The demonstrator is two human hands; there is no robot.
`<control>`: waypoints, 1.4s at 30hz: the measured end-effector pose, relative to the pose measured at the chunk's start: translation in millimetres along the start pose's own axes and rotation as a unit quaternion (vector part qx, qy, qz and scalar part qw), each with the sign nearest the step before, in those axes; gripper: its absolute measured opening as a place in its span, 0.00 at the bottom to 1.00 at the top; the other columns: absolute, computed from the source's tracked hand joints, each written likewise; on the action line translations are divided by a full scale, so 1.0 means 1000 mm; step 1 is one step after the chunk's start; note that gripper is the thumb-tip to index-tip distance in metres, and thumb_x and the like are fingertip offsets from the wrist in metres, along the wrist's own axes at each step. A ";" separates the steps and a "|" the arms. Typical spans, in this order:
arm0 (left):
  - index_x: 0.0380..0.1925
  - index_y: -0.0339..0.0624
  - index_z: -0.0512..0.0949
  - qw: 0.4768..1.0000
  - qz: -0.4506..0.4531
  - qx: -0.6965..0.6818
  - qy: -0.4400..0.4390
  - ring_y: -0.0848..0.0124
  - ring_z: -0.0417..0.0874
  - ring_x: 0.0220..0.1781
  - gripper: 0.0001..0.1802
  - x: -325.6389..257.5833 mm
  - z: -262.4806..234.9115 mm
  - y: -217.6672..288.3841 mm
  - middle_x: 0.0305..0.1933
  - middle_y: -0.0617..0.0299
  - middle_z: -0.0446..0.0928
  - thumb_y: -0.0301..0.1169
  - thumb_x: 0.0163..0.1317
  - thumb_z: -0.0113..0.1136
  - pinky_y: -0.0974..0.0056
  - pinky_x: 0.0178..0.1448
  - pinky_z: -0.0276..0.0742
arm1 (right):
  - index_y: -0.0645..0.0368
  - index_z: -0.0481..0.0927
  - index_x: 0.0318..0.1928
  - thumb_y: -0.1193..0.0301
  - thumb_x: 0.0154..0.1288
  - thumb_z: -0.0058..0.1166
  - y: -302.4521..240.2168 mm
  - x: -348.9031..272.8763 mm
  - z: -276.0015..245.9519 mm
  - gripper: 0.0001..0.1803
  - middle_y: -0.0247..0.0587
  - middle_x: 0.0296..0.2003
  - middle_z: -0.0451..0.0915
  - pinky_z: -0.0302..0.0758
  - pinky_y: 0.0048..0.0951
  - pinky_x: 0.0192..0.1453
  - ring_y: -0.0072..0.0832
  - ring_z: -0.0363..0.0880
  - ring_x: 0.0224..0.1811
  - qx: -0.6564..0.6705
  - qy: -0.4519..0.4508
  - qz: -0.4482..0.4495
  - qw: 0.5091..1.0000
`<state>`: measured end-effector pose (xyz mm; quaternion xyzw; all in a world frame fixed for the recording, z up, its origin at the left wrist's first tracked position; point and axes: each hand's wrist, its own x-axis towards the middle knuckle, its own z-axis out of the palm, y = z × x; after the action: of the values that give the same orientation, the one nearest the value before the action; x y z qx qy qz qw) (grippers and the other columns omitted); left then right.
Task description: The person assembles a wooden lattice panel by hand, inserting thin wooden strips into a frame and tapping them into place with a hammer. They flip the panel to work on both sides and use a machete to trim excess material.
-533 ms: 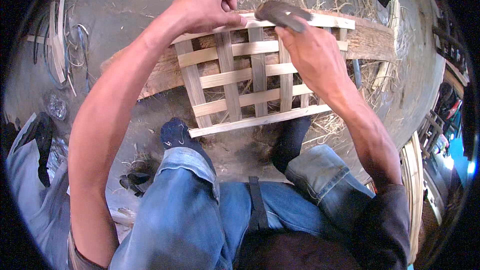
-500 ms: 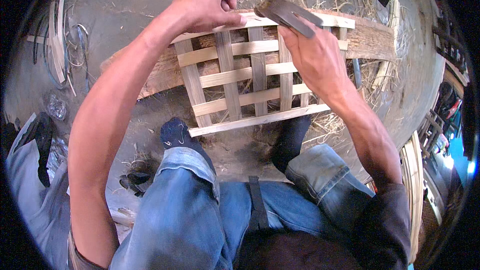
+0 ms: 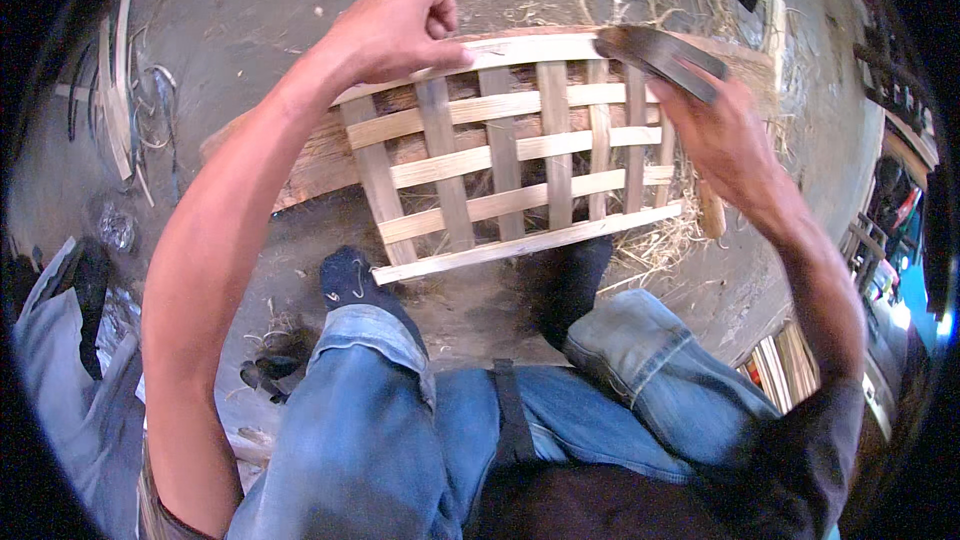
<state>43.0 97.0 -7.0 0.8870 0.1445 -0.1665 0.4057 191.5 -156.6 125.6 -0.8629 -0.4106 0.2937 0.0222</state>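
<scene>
Centrally, a woven lattice of bamboo strips (image 3: 510,165): flat pale slats crossed over and under, open square gaps between, lying tilted on a rough wooden block (image 3: 320,155) on the dusty ground (image 3: 250,10).

Left hand (image 3: 395,35): closed into a fist, knuckles up, pressed on the lattice's upper left corner where the top strip ends.

Right hand (image 3: 715,130): fingers wrapped around the handle of a broad dark blade (image 3: 655,55), the flat of the blade held just over the lattice's upper right corner; whether metal touches bamboo cannot be told.

Feet: two dark socks (image 3: 350,275) at the lattice's near edge, one under the lower left corner, the other partly beneath the slats to the right. Blue jeans (image 3: 380,420) fill the lower middle of the view.

Surroundings: loose bamboo strips and curled shavings (image 3: 115,110) lying at far left; straw-like scrapings (image 3: 660,245) beside the lattice's lower right edge; a bundle of pale slats (image 3: 785,365) at lower right, well apart from the hands.
</scene>
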 end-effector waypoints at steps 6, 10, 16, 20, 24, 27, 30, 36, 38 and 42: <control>0.43 0.38 0.77 0.999 -0.008 -0.043 -0.028 0.66 0.80 0.39 0.27 0.002 -0.005 0.007 0.37 0.56 0.80 0.44 0.49 0.72 0.59 0.46 0.77 | 0.61 0.79 0.49 0.64 0.70 0.51 0.033 -0.054 -0.051 0.15 0.57 0.33 0.81 0.77 0.48 0.41 0.53 0.81 0.38 -0.011 0.002 0.000 1.000; 0.44 0.37 0.77 0.997 0.005 -0.040 -0.069 0.69 0.79 0.39 0.26 0.010 -0.010 0.012 0.37 0.59 0.79 0.42 0.51 0.71 0.61 0.45 0.77 | 0.60 0.79 0.49 0.63 0.72 0.49 0.052 -0.022 0.011 0.15 0.57 0.33 0.81 0.77 0.49 0.38 0.54 0.81 0.36 0.021 -0.001 0.041 0.999; 0.47 0.40 0.78 0.999 0.030 -0.021 -0.034 0.66 0.81 0.39 0.30 0.033 -0.001 0.037 0.36 0.57 0.80 0.51 0.52 0.70 0.61 0.45 0.77 | 0.64 0.76 0.48 0.61 0.74 0.46 0.069 0.004 0.066 0.17 0.59 0.26 0.79 0.76 0.53 0.34 0.57 0.79 0.31 0.066 0.120 -0.069 0.988; 0.47 0.41 0.79 1.000 0.012 0.002 -0.006 0.62 0.83 0.39 0.33 0.059 0.023 0.066 0.38 0.55 0.82 0.55 0.50 0.69 0.58 0.44 0.79 | 0.64 0.77 0.46 0.60 0.74 0.46 0.065 0.006 0.056 0.18 0.59 0.25 0.79 0.75 0.53 0.33 0.58 0.79 0.29 0.081 0.136 -0.081 0.984; 0.48 0.43 0.79 1.000 -0.018 0.006 -0.017 0.62 0.84 0.38 0.32 0.063 0.028 0.068 0.39 0.56 0.82 0.52 0.48 0.70 0.57 0.43 0.79 | 0.65 0.78 0.43 0.61 0.73 0.47 0.049 0.005 0.042 0.17 0.59 0.23 0.78 0.75 0.52 0.31 0.57 0.79 0.27 0.098 0.185 -0.104 0.972; 0.48 0.43 0.78 0.999 -0.025 -0.003 -0.029 0.62 0.83 0.38 0.32 0.062 0.028 0.071 0.39 0.56 0.81 0.52 0.48 0.71 0.57 0.44 0.78 | 0.65 0.78 0.42 0.62 0.73 0.48 0.054 0.019 0.064 0.16 0.58 0.23 0.78 0.75 0.52 0.29 0.57 0.78 0.26 0.059 0.123 -0.041 0.990; 0.47 0.43 0.78 0.999 -0.032 -0.002 -0.032 0.63 0.83 0.39 0.31 0.061 0.027 0.070 0.38 0.57 0.81 0.52 0.48 0.70 0.58 0.45 0.78 | 0.66 0.78 0.41 0.62 0.72 0.48 0.048 0.014 0.044 0.16 0.58 0.22 0.78 0.76 0.53 0.30 0.58 0.78 0.26 0.098 0.093 -0.019 0.991; 0.47 0.43 0.80 0.999 -0.033 0.009 -0.028 0.60 0.85 0.43 0.34 0.064 0.023 0.070 0.40 0.58 0.84 0.55 0.46 0.67 0.56 0.48 0.79 | 0.65 0.78 0.42 0.63 0.71 0.50 0.058 0.020 0.067 0.15 0.57 0.26 0.80 0.77 0.51 0.34 0.55 0.80 0.30 0.074 0.134 -0.066 0.986; 0.47 0.43 0.80 0.999 -0.025 0.003 -0.021 0.60 0.85 0.43 0.34 0.060 0.026 0.066 0.39 0.58 0.84 0.56 0.46 0.67 0.57 0.48 0.79 | 0.65 0.78 0.42 0.63 0.71 0.50 0.047 0.012 0.053 0.15 0.58 0.26 0.79 0.78 0.51 0.34 0.56 0.80 0.31 0.089 0.166 -0.079 0.979; 0.47 0.43 0.79 0.999 -0.029 0.003 -0.042 0.60 0.84 0.42 0.34 0.063 0.025 0.072 0.39 0.58 0.83 0.55 0.46 0.68 0.56 0.48 0.78 | 0.66 0.78 0.42 0.63 0.71 0.49 0.064 0.013 0.065 0.16 0.61 0.27 0.79 0.76 0.53 0.34 0.58 0.79 0.30 0.082 0.106 -0.051 0.990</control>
<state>123.9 39.9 -0.4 0.8760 0.1526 -0.2158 0.4034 208.4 -203.1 47.2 -0.8620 -0.4242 0.2323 0.1516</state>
